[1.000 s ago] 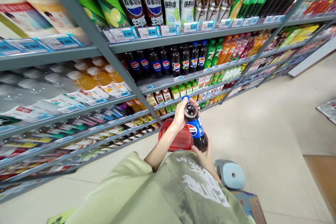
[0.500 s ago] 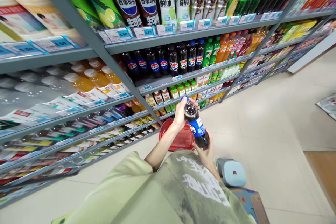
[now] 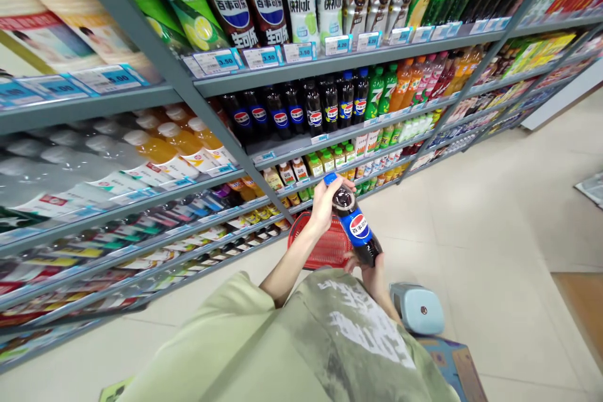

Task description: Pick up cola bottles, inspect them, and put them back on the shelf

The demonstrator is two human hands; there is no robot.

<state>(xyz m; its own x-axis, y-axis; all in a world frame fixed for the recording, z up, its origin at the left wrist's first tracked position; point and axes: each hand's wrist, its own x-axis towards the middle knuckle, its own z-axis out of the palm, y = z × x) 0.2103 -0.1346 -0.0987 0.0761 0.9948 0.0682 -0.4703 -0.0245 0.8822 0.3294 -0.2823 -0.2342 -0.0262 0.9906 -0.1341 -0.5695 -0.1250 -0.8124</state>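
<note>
Between my two hands I have a cola bottle (image 3: 353,217) with dark liquid, a blue cap and a blue label with a red, white and blue round logo. It is tilted, cap up and to the left. My left hand (image 3: 325,200) is closed round the neck just under the cap. My right hand (image 3: 372,275) grips the base from below. Behind and below the bottle, a red shopping basket (image 3: 301,257) stands on the floor, partly hidden by my left forearm.
A grey shelf rack (image 3: 358,53) of drinks runs along the front and left, with several cola bottles (image 3: 280,113) on its middle shelf. To the right are a light-blue stool (image 3: 419,309) and a printed cardboard box (image 3: 452,361) on the tiled floor (image 3: 471,213).
The cola bottle has turned about its long axis, so the round logo now faces up. My right hand has shifted its hold at the base. The view has moved slightly.
</note>
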